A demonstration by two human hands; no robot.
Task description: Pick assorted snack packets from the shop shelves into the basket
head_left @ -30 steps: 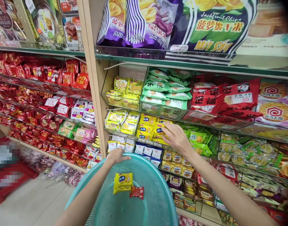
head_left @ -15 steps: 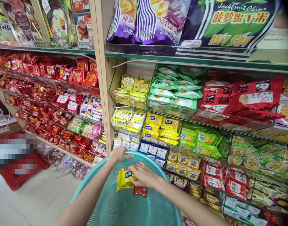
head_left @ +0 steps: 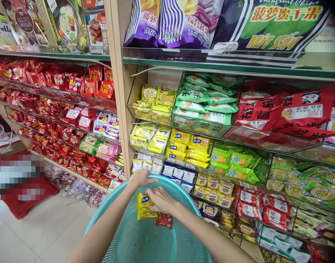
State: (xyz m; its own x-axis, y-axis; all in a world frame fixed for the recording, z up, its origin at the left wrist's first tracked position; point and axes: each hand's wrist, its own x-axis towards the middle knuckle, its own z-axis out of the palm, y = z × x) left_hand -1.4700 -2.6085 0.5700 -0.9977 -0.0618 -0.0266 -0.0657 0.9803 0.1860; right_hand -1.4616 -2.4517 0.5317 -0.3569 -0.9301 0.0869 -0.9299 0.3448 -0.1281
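Note:
My left hand is closed over the far rim of a teal plastic basket with mesh sides. Inside the basket, my right hand grips yellow snack packets with a blue label, the fingers curled over their right side. A red packet shows just below that hand; whether the hand touches it is hidden. The basket's floor is visible in front of the packets.
Clear-fronted shelf bins of wrapped snacks rise behind the basket, including yellow packets and green packets. A wooden upright divides the shelving. At left, a red stool-like object stands on the tiled floor.
My right hand has shifted slightly left and closed more tightly around the yellow packets, which now sit more upright. My left hand stays on the rim. The view has moved slightly.

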